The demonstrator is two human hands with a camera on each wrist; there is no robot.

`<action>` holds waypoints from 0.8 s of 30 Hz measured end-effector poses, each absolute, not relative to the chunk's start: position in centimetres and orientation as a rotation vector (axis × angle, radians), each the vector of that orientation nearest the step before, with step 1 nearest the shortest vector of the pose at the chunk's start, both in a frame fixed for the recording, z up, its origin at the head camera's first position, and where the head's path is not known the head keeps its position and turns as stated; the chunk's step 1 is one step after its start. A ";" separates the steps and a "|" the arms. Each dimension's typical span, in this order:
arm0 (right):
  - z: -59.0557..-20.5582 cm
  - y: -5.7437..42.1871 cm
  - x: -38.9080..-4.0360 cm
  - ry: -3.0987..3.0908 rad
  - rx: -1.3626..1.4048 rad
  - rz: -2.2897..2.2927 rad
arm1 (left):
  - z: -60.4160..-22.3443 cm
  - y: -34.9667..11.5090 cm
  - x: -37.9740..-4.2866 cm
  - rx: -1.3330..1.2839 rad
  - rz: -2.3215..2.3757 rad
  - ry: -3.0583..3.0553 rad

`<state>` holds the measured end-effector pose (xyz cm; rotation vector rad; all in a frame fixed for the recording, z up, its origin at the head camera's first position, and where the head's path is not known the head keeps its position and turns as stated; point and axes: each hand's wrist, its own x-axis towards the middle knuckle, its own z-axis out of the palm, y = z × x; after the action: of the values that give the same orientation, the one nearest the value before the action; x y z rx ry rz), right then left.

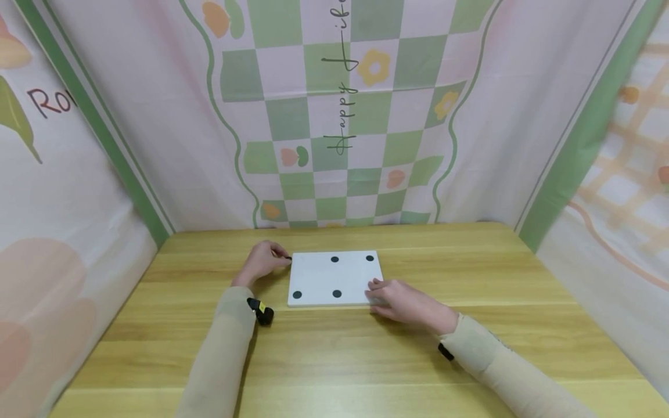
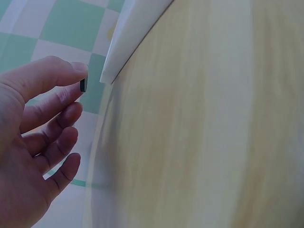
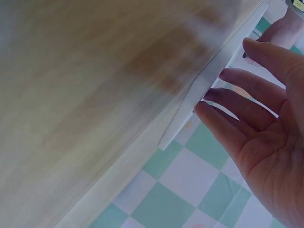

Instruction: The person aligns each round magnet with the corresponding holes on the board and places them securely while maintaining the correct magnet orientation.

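Note:
A white rectangular board (image 1: 313, 276) lies flat on the wooden table, with several round black dots (image 1: 335, 259) on its top face. At the board's far left corner, my left hand (image 1: 259, 261) pinches a small, thin black piece (image 2: 83, 85) between thumb and index finger. The other fingers of that hand are loosely bent. My right hand (image 1: 402, 300) rests at the board's near right corner, fingertips on its surface and fingers relaxed. What lies under those fingers is hidden. In the right wrist view, the board (image 3: 194, 92) shows edge-on beside the fingertips.
The wooden table (image 1: 324, 360) extends around the board on all sides. A checkered green and white curtain (image 1: 340, 116) hangs behind the table's far edge, and more printed cloth (image 1: 68, 203) hangs at the sides. Small black devices (image 1: 261, 312) are worn on both wrists.

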<state>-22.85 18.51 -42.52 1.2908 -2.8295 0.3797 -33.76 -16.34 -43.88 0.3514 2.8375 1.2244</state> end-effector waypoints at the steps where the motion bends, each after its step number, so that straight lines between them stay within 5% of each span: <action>1: -42.5 18.5 -22.9 -2.829 1.290 0.379 | -43.9 -16.3 -33.8 0.355 1.226 2.840; 24: -42.6 18.5 -22.9 -2.821 1.296 0.369 | -43.7 -14.8 -34.4 0.337 1.227 2.794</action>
<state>-22.87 18.51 -42.61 1.2958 -2.8213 0.3692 -34.36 -14.78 -43.72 0.3368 2.7939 1.2272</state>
